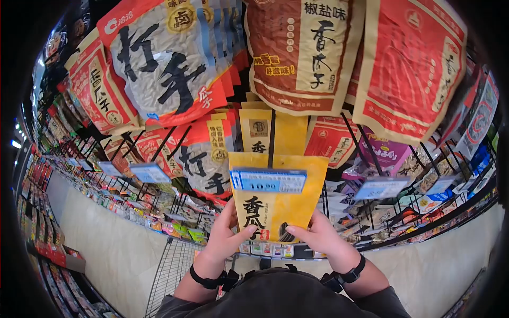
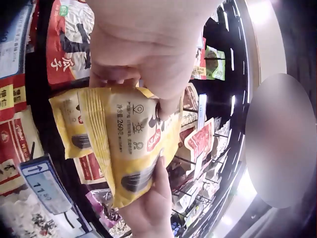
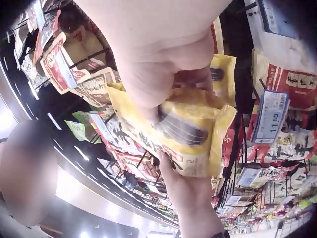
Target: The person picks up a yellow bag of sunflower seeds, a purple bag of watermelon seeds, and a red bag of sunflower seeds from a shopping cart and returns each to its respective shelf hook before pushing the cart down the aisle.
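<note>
Yellow bag: up in both hands at the front of the display, its upper part behind the blue 10.90 price tag (image 1: 270, 181) in the head view. Can't tell if the yellow bag (image 1: 283, 205) is hooked or loose, since the tag covers that bit.
Left hand (image 1: 229, 233): thumb flat on the printed face, fingers bent round behind, so it's got a proper hold on the lower corner. Gap is only as wide as the bag is thick.
Right hand (image 1: 316, 233): pretty much the mirror of that, thumb by the dark seed picture, fingers mostly hidden behind. Also has hold of it.
Which way it points: printed face toward the wearer, characters right way up, bottom edge nearest the dark shirt (image 1: 289, 297), top edge toward the hook (image 1: 272, 135).
Long axis: runs up and away from the wearer, leaning a touch right at the top, black characters stacked along it.
Behind it: more yellow bags (image 1: 292, 132) around that same hook.
Step in hand: looks to me like handling the bag right at its hook, maybe reading the front.
Next move: I'd say it calls for keeping both thumbs on and steering the top edge clear of that tag.
</note>
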Demonstrator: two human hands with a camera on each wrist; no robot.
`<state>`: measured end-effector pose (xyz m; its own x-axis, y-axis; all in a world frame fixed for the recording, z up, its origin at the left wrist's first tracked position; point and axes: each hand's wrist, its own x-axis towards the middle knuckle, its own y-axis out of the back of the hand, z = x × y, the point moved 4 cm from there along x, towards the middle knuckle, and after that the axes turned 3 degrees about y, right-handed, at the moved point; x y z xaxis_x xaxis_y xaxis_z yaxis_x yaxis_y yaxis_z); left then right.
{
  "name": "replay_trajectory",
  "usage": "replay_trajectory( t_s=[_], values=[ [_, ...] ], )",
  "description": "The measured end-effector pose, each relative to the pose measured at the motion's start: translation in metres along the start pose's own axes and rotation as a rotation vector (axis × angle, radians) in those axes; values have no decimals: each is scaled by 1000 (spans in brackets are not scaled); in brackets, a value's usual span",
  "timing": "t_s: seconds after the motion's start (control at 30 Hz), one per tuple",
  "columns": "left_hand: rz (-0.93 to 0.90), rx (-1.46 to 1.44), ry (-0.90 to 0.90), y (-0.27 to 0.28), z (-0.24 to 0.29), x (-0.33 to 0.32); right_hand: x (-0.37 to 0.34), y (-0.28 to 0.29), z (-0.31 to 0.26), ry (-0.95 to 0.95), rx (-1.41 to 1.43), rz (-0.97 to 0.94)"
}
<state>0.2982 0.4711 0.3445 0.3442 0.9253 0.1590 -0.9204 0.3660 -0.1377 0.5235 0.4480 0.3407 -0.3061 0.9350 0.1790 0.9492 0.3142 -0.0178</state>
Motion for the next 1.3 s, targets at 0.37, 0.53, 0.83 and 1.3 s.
replay_trajectory(
  t_s=[0.37,0.53,0.83,1.3],
  values=[
    [-157,244,-71,29,-11,29,21,12,13,11,-65,-4],
    [-199,243,11,31,-11,37,25,14,6,73,-168,-19],
    [-257,180,54,42,-21,48,33,16,9,164,-315,-52],
    [-405,246,121,45,-13,75,38,9,23,34,-87,93]
  ],
)
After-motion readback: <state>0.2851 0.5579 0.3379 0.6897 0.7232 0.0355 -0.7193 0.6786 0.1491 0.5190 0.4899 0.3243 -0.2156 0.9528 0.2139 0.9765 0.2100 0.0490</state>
